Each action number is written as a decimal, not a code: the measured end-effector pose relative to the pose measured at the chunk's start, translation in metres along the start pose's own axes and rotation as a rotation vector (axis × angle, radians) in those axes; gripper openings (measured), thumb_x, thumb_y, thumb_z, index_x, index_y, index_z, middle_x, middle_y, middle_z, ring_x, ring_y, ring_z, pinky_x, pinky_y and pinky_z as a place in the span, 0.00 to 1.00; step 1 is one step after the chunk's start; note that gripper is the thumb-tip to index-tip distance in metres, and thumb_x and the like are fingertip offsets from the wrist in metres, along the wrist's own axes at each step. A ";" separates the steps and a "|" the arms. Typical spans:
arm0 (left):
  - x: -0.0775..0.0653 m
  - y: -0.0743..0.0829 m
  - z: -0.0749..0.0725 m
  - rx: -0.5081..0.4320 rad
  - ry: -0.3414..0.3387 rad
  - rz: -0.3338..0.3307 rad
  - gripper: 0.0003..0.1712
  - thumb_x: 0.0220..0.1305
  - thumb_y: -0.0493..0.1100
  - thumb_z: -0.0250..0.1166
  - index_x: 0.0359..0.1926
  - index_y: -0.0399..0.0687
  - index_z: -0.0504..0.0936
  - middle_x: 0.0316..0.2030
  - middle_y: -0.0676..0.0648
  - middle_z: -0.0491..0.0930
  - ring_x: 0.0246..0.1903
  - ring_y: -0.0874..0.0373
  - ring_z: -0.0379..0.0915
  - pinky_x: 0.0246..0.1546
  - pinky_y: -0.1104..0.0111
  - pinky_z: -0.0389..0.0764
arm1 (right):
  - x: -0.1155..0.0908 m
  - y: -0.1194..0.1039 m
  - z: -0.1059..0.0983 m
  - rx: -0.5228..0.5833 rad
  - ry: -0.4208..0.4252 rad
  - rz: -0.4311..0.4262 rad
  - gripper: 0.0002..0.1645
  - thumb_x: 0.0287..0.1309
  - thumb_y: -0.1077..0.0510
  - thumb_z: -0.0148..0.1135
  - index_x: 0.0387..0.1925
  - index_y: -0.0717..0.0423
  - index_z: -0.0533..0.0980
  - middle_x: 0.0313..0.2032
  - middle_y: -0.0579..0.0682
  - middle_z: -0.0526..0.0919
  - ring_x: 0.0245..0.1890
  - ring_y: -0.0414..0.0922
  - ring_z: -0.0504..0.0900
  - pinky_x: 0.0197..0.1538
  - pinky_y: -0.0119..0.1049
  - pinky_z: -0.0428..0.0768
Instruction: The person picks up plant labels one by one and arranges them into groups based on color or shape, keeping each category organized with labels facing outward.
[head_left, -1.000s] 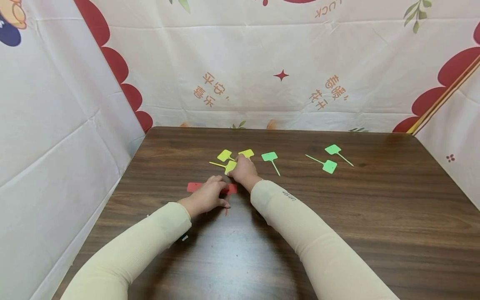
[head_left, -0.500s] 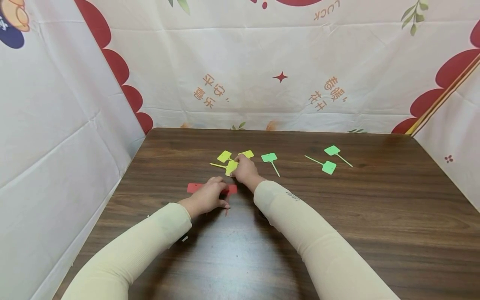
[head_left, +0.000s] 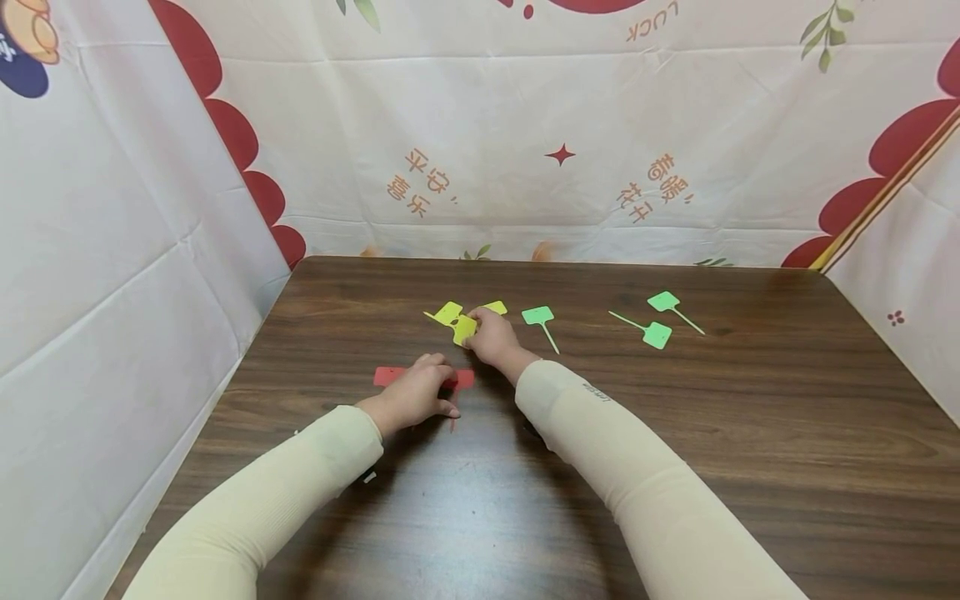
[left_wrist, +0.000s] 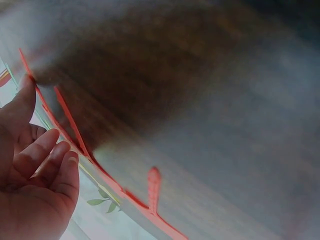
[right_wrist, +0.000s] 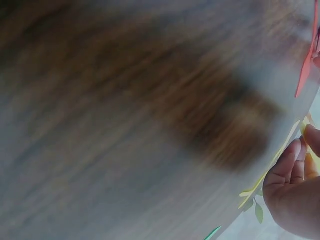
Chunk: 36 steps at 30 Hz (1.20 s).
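Wooden table (head_left: 712, 467) bearing the work. The left hand (head_left: 412, 396), fingers loosely bent, touches the red tags (head_left: 387, 376) without a visible grip. The right hand (head_left: 497, 340) pinches a yellow tag (head_left: 464, 331), close against a second yellow tag (head_left: 449, 311); green tags (head_left: 537, 315) lie rightward. Apparent step: grouping the yellows. The next move likely calls for a gentle, level release.

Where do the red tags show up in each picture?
Head: the red tags are just left of and below the middle, partly behind the left hand.
Left wrist: the red tags slant from the left edge area to the bottom.
Right wrist: red shows at the upper right edge.
Shared landmark: the yellow tags, just a thin sliver in left wrist.
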<state>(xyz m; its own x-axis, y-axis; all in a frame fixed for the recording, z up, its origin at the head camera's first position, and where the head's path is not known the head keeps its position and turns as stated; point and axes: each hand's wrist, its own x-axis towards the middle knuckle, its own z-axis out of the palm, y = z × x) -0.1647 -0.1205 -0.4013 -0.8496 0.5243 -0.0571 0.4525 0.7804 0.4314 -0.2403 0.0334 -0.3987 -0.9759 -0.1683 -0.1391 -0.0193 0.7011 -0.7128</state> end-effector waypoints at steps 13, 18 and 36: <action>0.001 -0.002 0.000 0.008 -0.006 -0.008 0.22 0.51 0.46 0.75 0.44 0.37 0.81 0.40 0.46 0.73 0.43 0.53 0.67 0.48 0.61 0.74 | 0.001 0.007 -0.008 0.183 -0.048 -0.046 0.22 0.58 0.67 0.60 0.54 0.61 0.70 0.33 0.56 0.79 0.29 0.48 0.81 0.27 0.30 0.73; 0.001 -0.001 0.000 0.009 -0.007 -0.006 0.23 0.51 0.46 0.75 0.46 0.37 0.81 0.41 0.46 0.73 0.45 0.52 0.67 0.49 0.61 0.74 | 0.003 0.011 -0.011 0.242 -0.046 -0.070 0.20 0.58 0.69 0.59 0.53 0.61 0.70 0.34 0.56 0.74 0.30 0.48 0.80 0.27 0.29 0.73; 0.001 -0.001 0.001 0.001 0.014 0.015 0.24 0.49 0.45 0.76 0.44 0.36 0.81 0.39 0.47 0.74 0.44 0.51 0.67 0.49 0.61 0.73 | 0.001 0.023 -0.041 0.396 -0.085 -0.042 0.20 0.62 0.67 0.54 0.57 0.64 0.68 0.36 0.56 0.78 0.38 0.52 0.81 0.36 0.37 0.75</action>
<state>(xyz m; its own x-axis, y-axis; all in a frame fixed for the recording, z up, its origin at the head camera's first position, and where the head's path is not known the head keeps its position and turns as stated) -0.1659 -0.1203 -0.4026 -0.8463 0.5314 -0.0382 0.4657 0.7727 0.4313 -0.2504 0.0781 -0.3867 -0.9543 -0.2595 -0.1484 0.0425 0.3736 -0.9266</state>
